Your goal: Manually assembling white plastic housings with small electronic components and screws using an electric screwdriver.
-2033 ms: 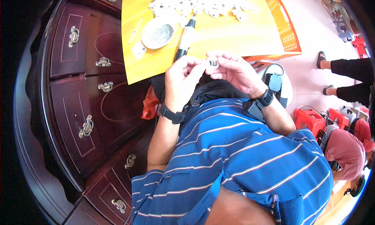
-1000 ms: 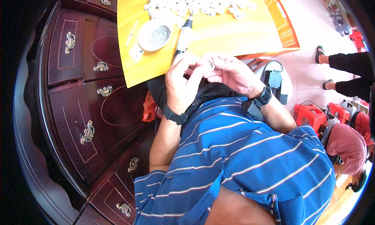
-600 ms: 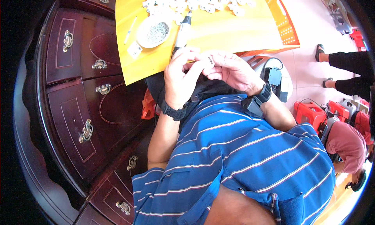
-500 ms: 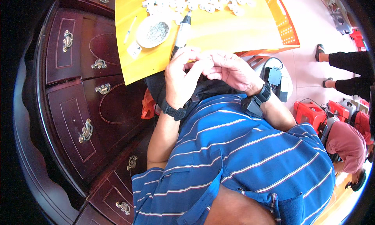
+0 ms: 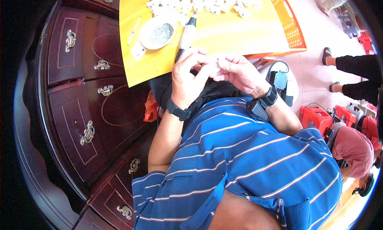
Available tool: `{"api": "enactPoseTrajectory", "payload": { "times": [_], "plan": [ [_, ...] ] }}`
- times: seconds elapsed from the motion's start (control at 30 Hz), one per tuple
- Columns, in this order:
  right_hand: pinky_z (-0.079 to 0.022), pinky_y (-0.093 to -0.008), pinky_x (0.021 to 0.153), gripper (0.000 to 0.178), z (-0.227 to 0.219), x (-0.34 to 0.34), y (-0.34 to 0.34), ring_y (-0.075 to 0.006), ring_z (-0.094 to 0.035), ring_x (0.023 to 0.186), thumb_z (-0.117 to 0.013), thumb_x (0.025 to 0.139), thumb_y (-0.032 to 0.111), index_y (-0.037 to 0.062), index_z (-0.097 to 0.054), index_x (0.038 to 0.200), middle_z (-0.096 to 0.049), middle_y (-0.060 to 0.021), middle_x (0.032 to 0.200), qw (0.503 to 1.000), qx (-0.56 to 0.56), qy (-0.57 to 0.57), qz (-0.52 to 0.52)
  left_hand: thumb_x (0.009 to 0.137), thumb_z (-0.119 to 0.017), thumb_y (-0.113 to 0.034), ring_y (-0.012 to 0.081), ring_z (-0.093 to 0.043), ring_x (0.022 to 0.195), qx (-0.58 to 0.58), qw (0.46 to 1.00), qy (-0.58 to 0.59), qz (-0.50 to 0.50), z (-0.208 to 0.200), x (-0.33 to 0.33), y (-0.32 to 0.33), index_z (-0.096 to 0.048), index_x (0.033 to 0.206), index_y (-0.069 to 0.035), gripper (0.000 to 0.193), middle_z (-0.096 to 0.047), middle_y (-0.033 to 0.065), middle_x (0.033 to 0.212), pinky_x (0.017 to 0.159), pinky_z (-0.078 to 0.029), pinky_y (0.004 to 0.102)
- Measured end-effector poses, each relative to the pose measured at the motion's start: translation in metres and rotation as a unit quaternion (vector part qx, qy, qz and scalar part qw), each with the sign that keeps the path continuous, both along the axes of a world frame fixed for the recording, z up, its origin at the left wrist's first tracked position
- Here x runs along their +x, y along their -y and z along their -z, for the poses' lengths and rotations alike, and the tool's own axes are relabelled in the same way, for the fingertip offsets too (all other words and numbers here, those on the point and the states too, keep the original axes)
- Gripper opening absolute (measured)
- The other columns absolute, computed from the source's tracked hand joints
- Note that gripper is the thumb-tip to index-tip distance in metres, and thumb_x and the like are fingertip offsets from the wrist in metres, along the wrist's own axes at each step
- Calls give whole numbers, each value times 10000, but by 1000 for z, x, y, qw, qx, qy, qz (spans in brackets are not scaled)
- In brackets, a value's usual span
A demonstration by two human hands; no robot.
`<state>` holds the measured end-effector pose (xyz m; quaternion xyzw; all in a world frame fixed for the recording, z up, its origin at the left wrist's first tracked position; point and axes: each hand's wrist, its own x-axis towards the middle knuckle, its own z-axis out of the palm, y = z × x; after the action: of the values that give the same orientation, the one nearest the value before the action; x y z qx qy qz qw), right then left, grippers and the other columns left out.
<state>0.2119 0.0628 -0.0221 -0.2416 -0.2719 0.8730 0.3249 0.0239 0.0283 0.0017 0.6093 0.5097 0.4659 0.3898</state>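
My left hand point(image 5: 186, 79) and my right hand point(image 5: 242, 75) meet at the fingertips just off the table's near edge. Pinched between them is a small whitish part point(image 5: 215, 69), mostly covered by the fingers and too pale to make out fully. Beyond my left hand, a pen-shaped electric screwdriver point(image 5: 187, 35) with a grey body and black ends lies on the table. To its left stands a white bowl point(image 5: 144, 39) filled with tiny dark metal screws point(image 5: 162, 32). Many small white plastic parts point(image 5: 207, 2) are heaped at the far side.
The yellow table point(image 5: 239, 34) has an orange perforated basket point(image 5: 293, 34) along its right. A thin white stick point(image 5: 134, 30) and a small white packet point(image 5: 137, 51) lie near the bowl. Dark wooden drawers point(image 5: 68, 70) stand close on my left. Red stools point(image 5: 316, 117) and other people are rightward.
Both hands stay together over the same spot, with the fingers shifting slightly around the small part. My left forearm has moved a little. The things on the table keep their places.
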Motion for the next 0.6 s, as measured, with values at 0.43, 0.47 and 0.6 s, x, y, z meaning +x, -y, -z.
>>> {"api": "enactPoseTrajectory", "payload": {
  "times": [0.43,0.47,0.6],
  "plan": [
    [-552,-259,853,268,-8,4,-5,-118,-663,968,-595,1000,214,32,-642,1191,-687,-53,1074,989,129,70,-20,888,-697,-12,102,-672,720,-113,982,151,-21,8,8,-3,-569,1026,10,189,-651,51,869,635,-562,228],
    [-551,-258,853,270,-8,4,-6,-119,-663,967,-593,1001,213,31,-636,1196,-684,-51,1082,987,142,71,-24,888,-697,-12,102,-672,720,-112,982,151,-24,10,7,-3,-569,1026,10,189,-651,51,869,635,-562,228],
    [-558,-257,833,262,-6,3,-3,-133,-672,943,-579,1006,204,30,-620,1198,-685,-72,1103,998,50,43,4,856,-747,-48,81,-648,737,-129,980,153,0,8,-1,-3,-583,1093,5,293,-642,49,921,650,-540,222]
  ]
}}
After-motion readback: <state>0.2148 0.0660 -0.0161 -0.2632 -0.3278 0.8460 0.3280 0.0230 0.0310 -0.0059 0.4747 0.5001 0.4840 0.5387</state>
